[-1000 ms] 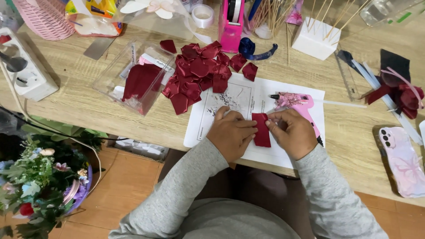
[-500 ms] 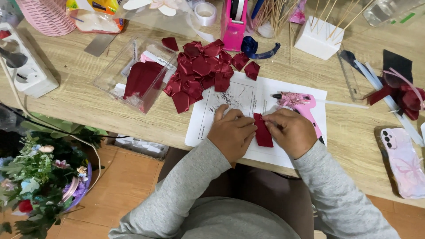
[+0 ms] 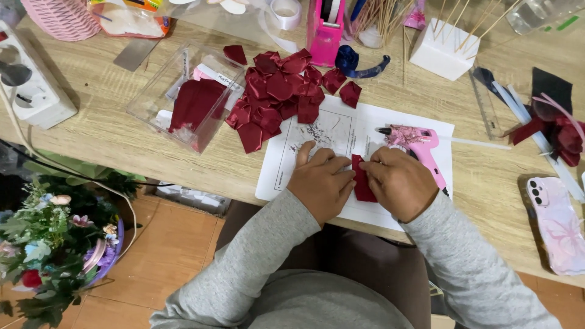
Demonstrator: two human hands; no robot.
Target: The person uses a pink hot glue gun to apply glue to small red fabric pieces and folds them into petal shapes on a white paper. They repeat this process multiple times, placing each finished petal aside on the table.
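My left hand (image 3: pixel 321 182) and my right hand (image 3: pixel 397 183) meet over a white sheet of paper (image 3: pixel 329 131) on the wooden table. Between their fingertips they pinch a small dark red ribbon piece (image 3: pixel 362 180), folded against the paper. A pile of folded dark red ribbon petals (image 3: pixel 280 91) lies just beyond the sheet. A pink glue gun (image 3: pixel 417 143) rests on the paper right behind my right hand.
A clear plastic box (image 3: pixel 189 97) with red ribbon stands at the left. A pink tape dispenser (image 3: pixel 326 27), a white block of wooden sticks (image 3: pixel 443 52), a white power strip (image 3: pixel 30 85) and a phone (image 3: pixel 557 222) ring the table. A flower bouquet (image 3: pixel 52 244) sits on the floor.
Both hands stay on the red ribbon piece, shifting their fingers slightly as they press its fold. The view has drifted a little.
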